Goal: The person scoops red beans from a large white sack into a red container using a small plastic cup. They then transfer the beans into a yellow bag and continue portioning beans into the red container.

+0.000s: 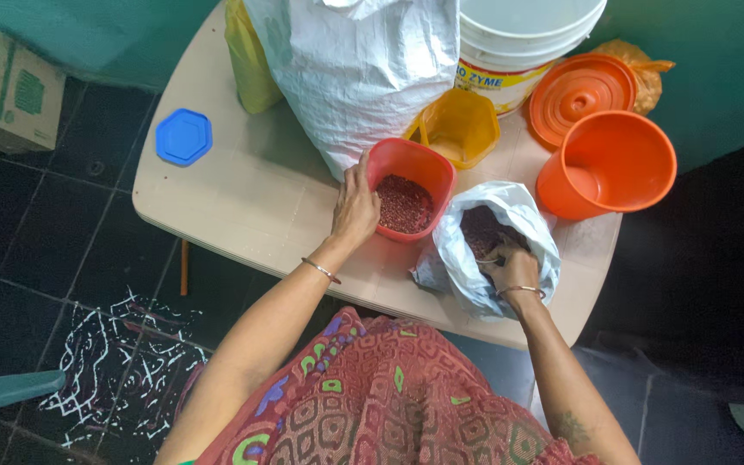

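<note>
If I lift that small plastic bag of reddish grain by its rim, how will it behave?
The plastic bag looks thin and crumpled, so it would likely sag and fold. The right hand is inside its open mouth, so grain could spill if it tips. It seems partly filled, probably weighty at the bottom. The left hand steadies the red container beside it.

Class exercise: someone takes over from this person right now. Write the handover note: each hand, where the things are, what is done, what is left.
Left hand: steadies the rim of the red container, partly filled with dark red grains.
Right hand: inside the open plastic bag of the same grains; its grip is hidden.
Both sit on the beige table.
Done: some grains are in the container.
Left: grains remain in the bag.
</note>
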